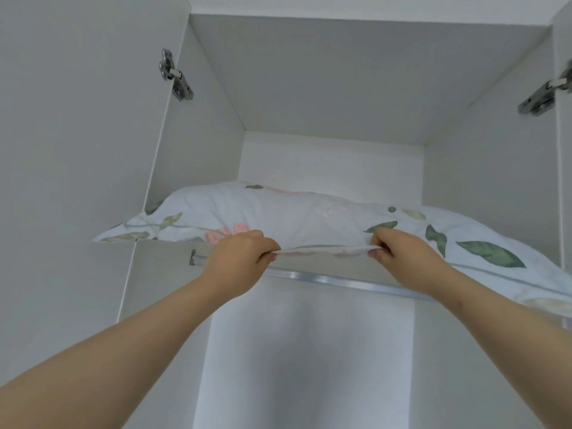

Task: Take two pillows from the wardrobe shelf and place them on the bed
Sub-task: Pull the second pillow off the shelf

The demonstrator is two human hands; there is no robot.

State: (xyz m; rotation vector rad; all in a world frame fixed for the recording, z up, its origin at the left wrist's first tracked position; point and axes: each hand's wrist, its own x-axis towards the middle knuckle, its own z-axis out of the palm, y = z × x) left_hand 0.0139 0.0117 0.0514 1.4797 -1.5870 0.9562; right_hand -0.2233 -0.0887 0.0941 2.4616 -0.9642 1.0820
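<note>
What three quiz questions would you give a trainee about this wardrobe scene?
1. True or false: the left hand and the right hand both pinch the front edge of the floral pillow.
2. The metal rail runs: A) above the pillow; B) below the pillow; C) behind the pillow.
3. Missing word: the pillow's print shows green ____.
Key: 1 true; 2 B; 3 leaves.

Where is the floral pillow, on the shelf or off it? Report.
On the shelf. The floral pillow lies on the wardrobe shelf, front edge overhanging; the left hand and right hand pinch that edge.
</note>
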